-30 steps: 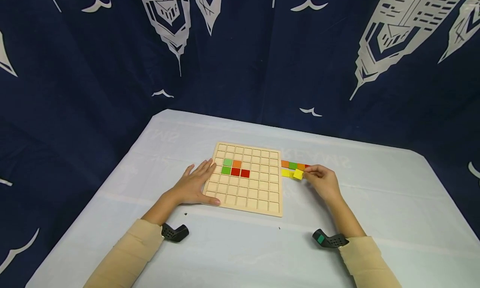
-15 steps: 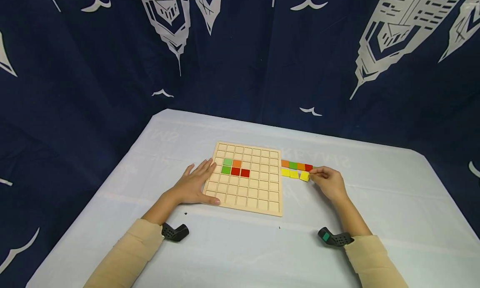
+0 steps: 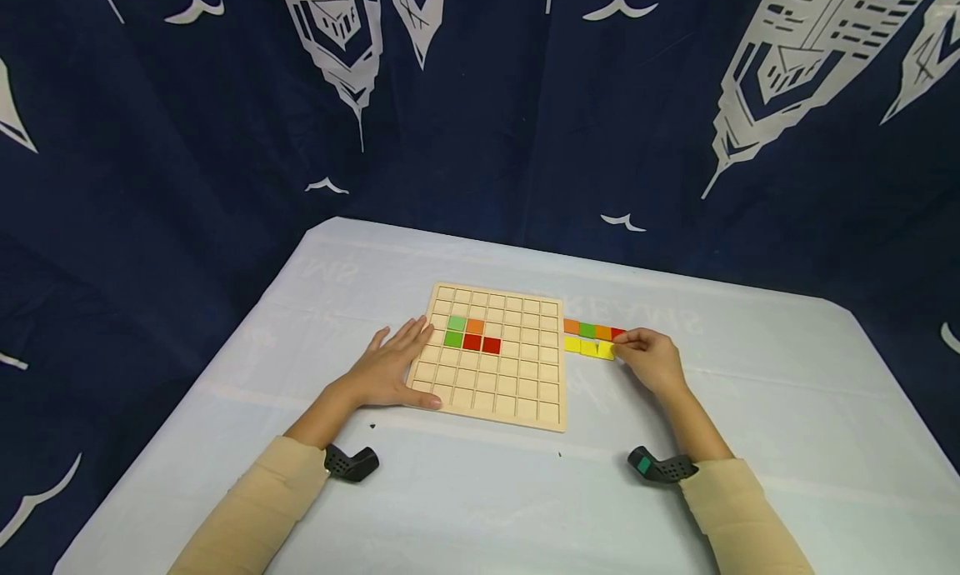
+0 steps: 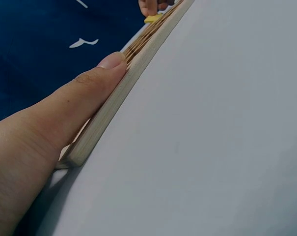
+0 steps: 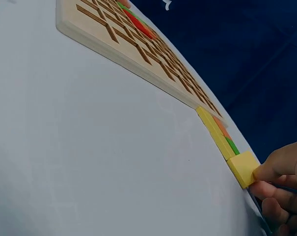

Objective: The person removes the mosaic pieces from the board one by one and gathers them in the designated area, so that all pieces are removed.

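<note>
A wooden grid board [image 3: 517, 385] lies flat on the table. My left hand [image 3: 386, 373] rests with spread fingers along its left edge; in the left wrist view the thumb [image 4: 92, 93] lies over the near rim. Right of the board, my right hand [image 3: 654, 362] pinches a yellow square tile [image 5: 243, 167] between thumb and fingers. That tile is tilted at the right end of a short row of yellow tiles [image 3: 581, 345]. Set in the board's cells are two green tiles, an orange tile [image 3: 475, 327] and two red tiles [image 3: 482, 342].
Behind the yellow row runs a row of orange, green and red tiles [image 3: 587, 330], its right end hidden by the right hand. Small dark specks lie on the white table [image 3: 480, 508]. A dark blue curtain [image 3: 480, 142] hangs behind it.
My right hand moved right with the yellow tile, then slightly back left, bringing it up against the other yellow tiles. The left hand and board have stayed in place.
</note>
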`<control>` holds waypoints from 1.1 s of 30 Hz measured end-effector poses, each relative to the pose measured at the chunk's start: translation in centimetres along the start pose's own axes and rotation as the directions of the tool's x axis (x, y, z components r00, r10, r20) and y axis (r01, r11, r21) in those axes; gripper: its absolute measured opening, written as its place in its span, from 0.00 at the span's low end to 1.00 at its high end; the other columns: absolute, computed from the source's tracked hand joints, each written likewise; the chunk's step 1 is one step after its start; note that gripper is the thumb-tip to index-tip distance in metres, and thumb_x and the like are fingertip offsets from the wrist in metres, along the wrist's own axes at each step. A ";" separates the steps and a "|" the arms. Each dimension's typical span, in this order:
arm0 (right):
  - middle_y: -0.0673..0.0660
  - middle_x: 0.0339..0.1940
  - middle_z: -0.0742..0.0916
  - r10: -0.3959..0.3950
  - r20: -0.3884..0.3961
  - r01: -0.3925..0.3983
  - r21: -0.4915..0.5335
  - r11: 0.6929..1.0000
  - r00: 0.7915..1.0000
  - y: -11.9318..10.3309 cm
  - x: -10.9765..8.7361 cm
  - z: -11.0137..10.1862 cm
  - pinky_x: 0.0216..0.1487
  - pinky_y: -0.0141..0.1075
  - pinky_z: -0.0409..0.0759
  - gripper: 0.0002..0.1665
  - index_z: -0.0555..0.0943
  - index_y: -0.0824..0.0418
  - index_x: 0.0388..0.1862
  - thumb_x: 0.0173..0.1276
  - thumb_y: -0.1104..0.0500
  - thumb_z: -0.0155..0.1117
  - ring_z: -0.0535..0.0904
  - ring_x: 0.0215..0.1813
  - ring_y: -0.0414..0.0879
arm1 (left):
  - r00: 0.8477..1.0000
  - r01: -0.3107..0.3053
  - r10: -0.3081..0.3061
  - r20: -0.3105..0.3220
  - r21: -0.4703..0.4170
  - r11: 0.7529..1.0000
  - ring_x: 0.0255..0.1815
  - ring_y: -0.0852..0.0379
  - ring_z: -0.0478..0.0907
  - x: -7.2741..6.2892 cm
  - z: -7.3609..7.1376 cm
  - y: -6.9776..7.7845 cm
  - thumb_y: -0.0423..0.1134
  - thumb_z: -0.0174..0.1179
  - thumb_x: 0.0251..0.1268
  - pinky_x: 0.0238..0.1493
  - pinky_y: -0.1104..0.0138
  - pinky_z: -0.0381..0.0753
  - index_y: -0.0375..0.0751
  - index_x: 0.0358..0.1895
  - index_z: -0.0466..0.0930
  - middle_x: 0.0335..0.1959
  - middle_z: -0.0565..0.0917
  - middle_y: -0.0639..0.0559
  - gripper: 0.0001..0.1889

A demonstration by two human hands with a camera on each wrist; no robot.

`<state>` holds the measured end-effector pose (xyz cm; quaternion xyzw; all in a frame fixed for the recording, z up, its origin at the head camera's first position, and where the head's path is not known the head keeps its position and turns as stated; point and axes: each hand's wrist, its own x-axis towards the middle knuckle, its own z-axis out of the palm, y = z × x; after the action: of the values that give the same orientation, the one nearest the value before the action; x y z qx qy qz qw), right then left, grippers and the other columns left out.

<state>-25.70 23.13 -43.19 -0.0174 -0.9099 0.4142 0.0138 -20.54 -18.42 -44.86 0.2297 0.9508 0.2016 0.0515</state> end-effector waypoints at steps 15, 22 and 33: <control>0.61 0.35 0.85 -0.027 -0.055 0.028 0.014 1.000 0.998 -1.0 0.0 1.0 0.26 0.26 0.73 0.11 0.82 0.71 0.42 0.65 0.63 0.64 0.75 0.32 0.45 | 1.000 0.007 -0.007 0.007 0.003 1.000 0.79 0.46 0.36 -0.1 -0.2 0.1 0.75 0.63 0.44 0.72 0.44 0.32 0.37 0.78 0.43 0.80 0.41 0.44 0.66; 0.61 0.36 0.85 -0.040 -0.031 0.042 0.054 0.998 0.999 -2.7 0.3 2.5 0.28 0.25 0.73 0.11 0.82 0.70 0.42 0.65 0.63 0.65 0.75 0.34 0.46 | 1.000 0.004 -0.004 0.003 0.000 1.000 0.79 0.47 0.36 0.0 -0.2 0.1 0.74 0.64 0.44 0.72 0.44 0.32 0.36 0.78 0.44 0.79 0.40 0.44 0.65; 0.60 0.34 0.85 -0.120 0.035 0.110 0.209 0.972 0.992 -5.0 0.8 5.3 0.30 0.25 0.76 0.09 0.82 0.71 0.41 0.64 0.66 0.65 0.78 0.31 0.39 | 1.000 0.009 -0.009 0.012 0.004 1.000 0.79 0.47 0.35 -0.1 -0.2 0.1 0.74 0.64 0.44 0.72 0.44 0.31 0.36 0.78 0.43 0.79 0.40 0.44 0.66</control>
<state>-26.81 15.87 -42.88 0.0467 -0.8616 0.5051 0.0182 -20.49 -18.45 -44.61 0.2268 0.9518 0.1982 0.0575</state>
